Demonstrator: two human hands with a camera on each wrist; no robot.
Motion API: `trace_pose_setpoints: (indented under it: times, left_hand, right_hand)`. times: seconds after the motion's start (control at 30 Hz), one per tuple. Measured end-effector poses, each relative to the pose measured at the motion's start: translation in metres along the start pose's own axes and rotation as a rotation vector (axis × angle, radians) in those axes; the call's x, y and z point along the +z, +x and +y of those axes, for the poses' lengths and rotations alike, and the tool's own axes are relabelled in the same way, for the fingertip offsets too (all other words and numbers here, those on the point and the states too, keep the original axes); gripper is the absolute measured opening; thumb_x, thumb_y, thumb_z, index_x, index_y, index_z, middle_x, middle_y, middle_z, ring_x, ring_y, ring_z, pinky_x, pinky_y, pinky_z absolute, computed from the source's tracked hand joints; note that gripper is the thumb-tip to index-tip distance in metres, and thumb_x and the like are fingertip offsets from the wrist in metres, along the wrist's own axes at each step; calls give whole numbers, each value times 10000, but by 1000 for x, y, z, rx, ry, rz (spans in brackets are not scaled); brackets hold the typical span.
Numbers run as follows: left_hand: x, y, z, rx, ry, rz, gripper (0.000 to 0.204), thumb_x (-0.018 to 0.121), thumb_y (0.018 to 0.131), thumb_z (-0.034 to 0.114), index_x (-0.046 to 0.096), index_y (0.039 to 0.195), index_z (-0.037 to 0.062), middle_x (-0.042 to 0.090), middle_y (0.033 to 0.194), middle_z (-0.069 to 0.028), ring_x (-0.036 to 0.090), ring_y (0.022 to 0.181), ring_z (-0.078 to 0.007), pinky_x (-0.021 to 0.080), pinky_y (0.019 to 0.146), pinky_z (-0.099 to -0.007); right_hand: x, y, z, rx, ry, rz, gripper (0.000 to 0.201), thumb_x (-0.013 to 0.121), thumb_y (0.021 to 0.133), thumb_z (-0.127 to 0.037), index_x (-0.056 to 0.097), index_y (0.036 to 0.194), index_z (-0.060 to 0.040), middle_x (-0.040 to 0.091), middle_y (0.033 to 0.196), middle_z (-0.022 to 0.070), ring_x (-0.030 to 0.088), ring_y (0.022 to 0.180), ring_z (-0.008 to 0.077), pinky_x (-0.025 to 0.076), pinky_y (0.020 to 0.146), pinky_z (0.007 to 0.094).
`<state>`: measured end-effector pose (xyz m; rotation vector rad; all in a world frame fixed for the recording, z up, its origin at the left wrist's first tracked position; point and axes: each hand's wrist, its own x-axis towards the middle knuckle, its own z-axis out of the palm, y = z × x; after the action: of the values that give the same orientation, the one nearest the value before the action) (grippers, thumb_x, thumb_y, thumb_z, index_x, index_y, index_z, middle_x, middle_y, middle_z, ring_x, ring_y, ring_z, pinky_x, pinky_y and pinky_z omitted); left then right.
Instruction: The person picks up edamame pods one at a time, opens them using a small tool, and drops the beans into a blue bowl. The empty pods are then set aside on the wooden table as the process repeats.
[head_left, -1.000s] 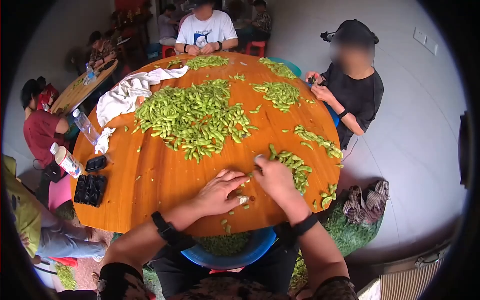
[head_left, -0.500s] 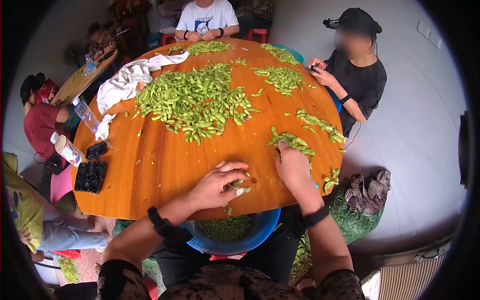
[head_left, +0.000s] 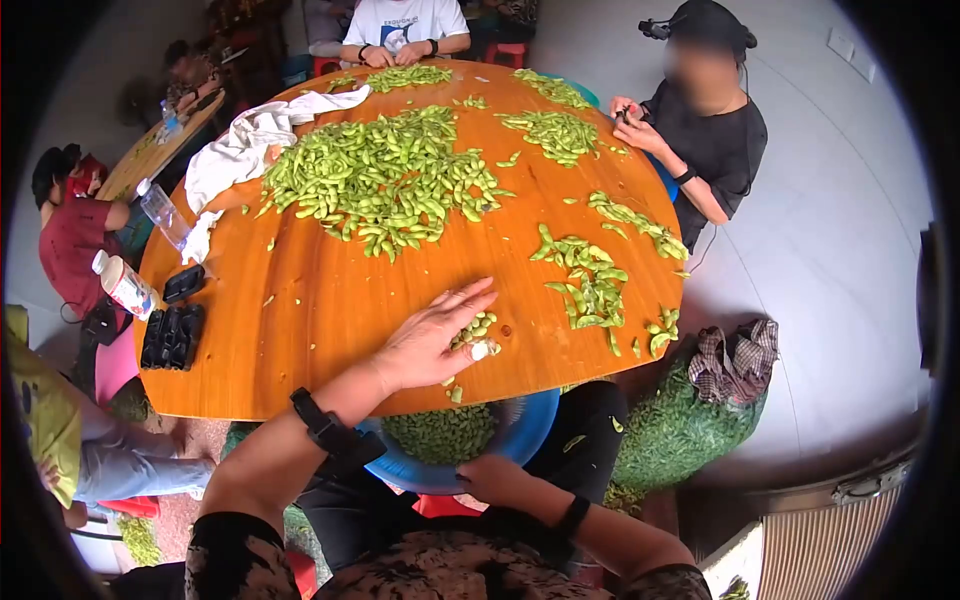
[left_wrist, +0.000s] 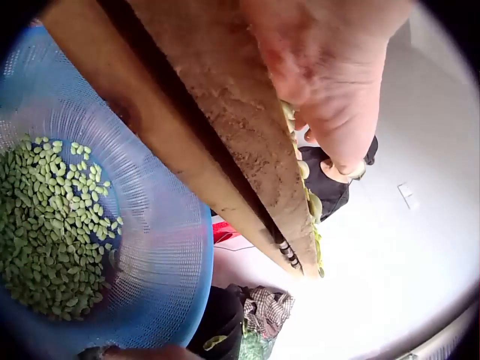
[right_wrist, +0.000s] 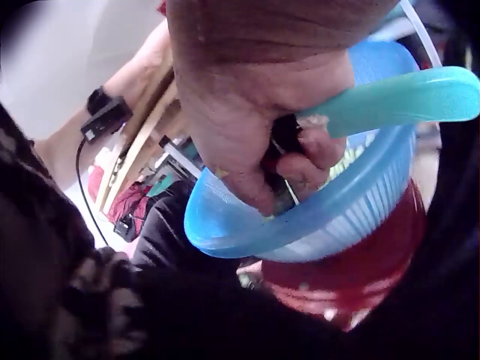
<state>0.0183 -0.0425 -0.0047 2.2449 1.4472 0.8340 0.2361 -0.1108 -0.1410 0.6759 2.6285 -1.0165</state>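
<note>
from my end i see an orange-brn bench w/ darker streaks, pods lt green, shelled beans green too, basket blue, handle teal, cloth brn/wht check, trays blk, sleeve blk w/ pale blotches.

Our left hand partly covers oval green beans; our right hand overlaps the round blue plastic basin at five o'clock.

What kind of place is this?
Likely a shared bean-shelling workroom: green pods heaped on a round wooden table, people around it, and a blue basket holding shelled beans.
</note>
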Motion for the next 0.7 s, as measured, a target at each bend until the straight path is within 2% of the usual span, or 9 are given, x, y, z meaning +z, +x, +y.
trace_pose_setpoints:
  times: [0.2,0.27,0.33,0.4,0.43,0.5,0.53,0.6,0.7]
  left_hand:
    - [2,1,-3,-50,-60,-5,556,601,892,257,415,1378,65,412,1426,-152,398,1304,-339,348,1069,-417]
    - [3,1,-6,27,-21,40,499,615,882,241,471,1322,55,463,1381,-147,433,1272,-340,381,1041,-413]
    - [5,0,-10,38,-24,48,476,622,874,231,493,1296,52,470,1375,-139,442,1264,-338,383,1039,-411]
    - [5,0,-12,56,-25,54,453,629,866,222,514,1270,49,477,1369,-131,451,1257,-336,384,1037,-409]
    - [5,0,-11,51,-42,55,447,630,860,213,521,1262,50,483,1365,-124,457,1250,-333,392,1029,-410]
    - [6,-2,-12,31,-67,62,442,632,854,204,528,1255,51,488,1361,-117,464,1243,-331,401,1021,-410]
    - [5,-1,-13,47,-63,69,434,631,851,194,532,1248,51,496,1353,-113,468,1238,-328,410,1011,-409]
    - [5,-3,-13,49,-61,79,426,630,848,185,536,1241,51,503,1346,-109,471,1233,-324,419,1001,-407]
    - [3,-2,-13,32,-108,72,401,623,846,168,545,1220,49,513,1331,-110,483,1216,-323,430,988,-407]
  right_hand:
    - [25,-8,8,-168,167,-178,269,560,828,-318,663,893,-78,660,888,155,642,850,370,518,734,452]
    - [-11,-1,14,59,36,-214,239,570,820,-286,671,852,-71,668,893,149,642,884,351,516,759,443]
    - [-14,18,67,166,-317,-76,199,583,802,-224,681,839,-55,669,918,156,641,918,337,514,780,444]
    - [-38,27,88,151,-453,18,162,580,778,-152,689,823,-40,669,902,175,650,906,320,516,784,446]
    - [-29,31,102,149,-451,8,162,580,778,-152,689,823,-40,669,902,175,650,906,320,516,784,446]
    - [-13,43,119,127,-359,178,162,584,765,-132,701,827,-38,669,911,175,654,912,305,520,784,437]
    - [-10,46,118,120,-362,169,162,584,765,-132,701,827,-38,669,911,175,654,912,305,520,784,437]
    - [-1,53,110,157,-488,-137,156,574,762,-118,707,806,-49,676,882,171,661,882,304,520,789,429]
    - [9,60,105,176,-485,-140,162,570,753,-118,708,799,-45,682,839,162,665,845,322,520,780,426]
